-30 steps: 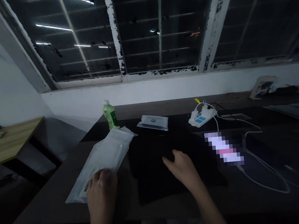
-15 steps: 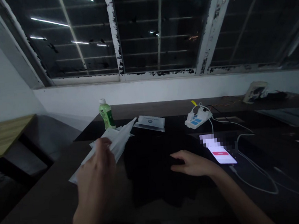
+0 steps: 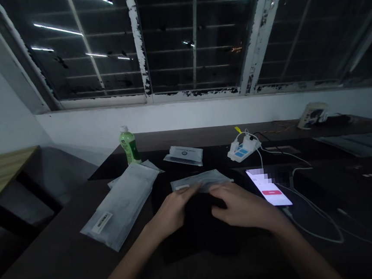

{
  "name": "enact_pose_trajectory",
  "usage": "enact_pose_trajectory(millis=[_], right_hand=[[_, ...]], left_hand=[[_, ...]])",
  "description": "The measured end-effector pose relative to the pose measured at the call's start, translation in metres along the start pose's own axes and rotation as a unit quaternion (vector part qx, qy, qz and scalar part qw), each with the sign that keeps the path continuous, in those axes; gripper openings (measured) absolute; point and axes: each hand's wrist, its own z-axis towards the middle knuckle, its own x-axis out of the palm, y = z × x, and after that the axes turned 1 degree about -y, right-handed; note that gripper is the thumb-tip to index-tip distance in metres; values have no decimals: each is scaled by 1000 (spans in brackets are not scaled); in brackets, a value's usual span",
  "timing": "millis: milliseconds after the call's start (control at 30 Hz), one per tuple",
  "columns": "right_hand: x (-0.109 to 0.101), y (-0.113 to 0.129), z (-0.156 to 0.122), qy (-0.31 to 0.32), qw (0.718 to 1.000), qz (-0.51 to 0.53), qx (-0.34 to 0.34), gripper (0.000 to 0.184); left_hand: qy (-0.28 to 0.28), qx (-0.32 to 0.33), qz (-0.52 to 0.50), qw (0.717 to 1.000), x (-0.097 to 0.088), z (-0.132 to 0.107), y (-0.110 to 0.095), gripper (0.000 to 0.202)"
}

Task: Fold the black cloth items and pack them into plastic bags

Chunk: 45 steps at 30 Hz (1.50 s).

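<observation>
A frosted plastic bag (image 3: pixel 209 176) with a small white label is held in front of me between my hands. My left hand (image 3: pixel 174 210) grips its near left edge, forefinger stretched along it. At the right end my right hand (image 3: pixel 237 202) has curled fingers on the bag, the thumb lower and apart. Below them lies a black patch (image 3: pixel 197 238), cloth or shadow, I cannot tell which. On the left a larger frosted bag (image 3: pixel 126 201) with a barcode label rests flat, partly over another bag. A smaller printed pouch (image 3: pixel 184 155) lies beyond my hands.
A green bottle (image 3: pixel 129 146) stands upright at the back left. To the right are a lit phone (image 3: pixel 270 188), a white power strip (image 3: pixel 243 150) with plugs, and loose white cables (image 3: pixel 323 216). A wooden table (image 3: pixel 9 170) stands at the far left, windows behind.
My left hand has let go of the large bag, which now lies flat, and moved right. Both hands are now at a frosted bag in the middle. The view has shifted slightly.
</observation>
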Motion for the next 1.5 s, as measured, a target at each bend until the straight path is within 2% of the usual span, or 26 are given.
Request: enact_pose_trajectory(millis=[133, 233, 367, 500, 567, 633, 733, 800, 900, 1000, 1100, 1167, 1267, 1367, 1433, 1500], right_hand=[[24, -7, 16, 1, 1000, -13, -23, 33], [35, -15, 24, 11, 999, -47, 3, 36], [40, -19, 27, 3, 995, -83, 48, 41], [42, -15, 26, -5, 987, -144, 71, 41], [45, -12, 27, -19, 982, -170, 81, 37], [49, -11, 29, -32, 979, -180, 96, 32], [50, -13, 24, -62, 984, -124, 109, 28], [45, -17, 15, -62, 994, -44, 76, 32], [35, -23, -3, 0, 999, 45, 14, 48], [28, -26, -13, 24, 998, 54, 2, 52], [31, -25, -10, -22, 999, 25, 14, 38], [37, -24, -4, -67, 996, -25, 50, 24], [48, -23, 2, -136, 978, -122, 104, 13], [52, -24, 3, -201, 955, -188, 107, 3], [50, -28, 5, -220, 950, -195, 102, 11], [46, -35, 8, -198, 963, -148, 104, 18]], left_hand=[[19, 18, -31, 999, 3, -6, 1, 101], [22, 29, -6, 999, 7, -8, 0, 99], [-31, 34, 93, 995, 15, -9, 1, 84], [-118, 66, 192, 972, 19, -12, 4, 68], [-128, 104, 246, 955, 19, -13, 4, 65], [-117, 112, 292, 943, 19, -14, 3, 63], [-108, 37, 332, 937, 20, -15, 1, 51], [-91, -26, 341, 935, 22, -16, 0, 48], [-46, -94, 336, 936, 24, -17, -3, 51], [-17, -126, 306, 944, 23, -18, -6, 57], [2, -133, 266, 955, 20, -18, -7, 60], [10, -126, 249, 960, 19, -19, -6, 60], [9, -106, 234, 967, 20, -22, -2, 57], [3, -95, 222, 970, 23, -25, 2, 56], [1, -91, 218, 972, 23, -25, 3, 57], [5, -88, 218, 972, 21, -25, 3, 54]])
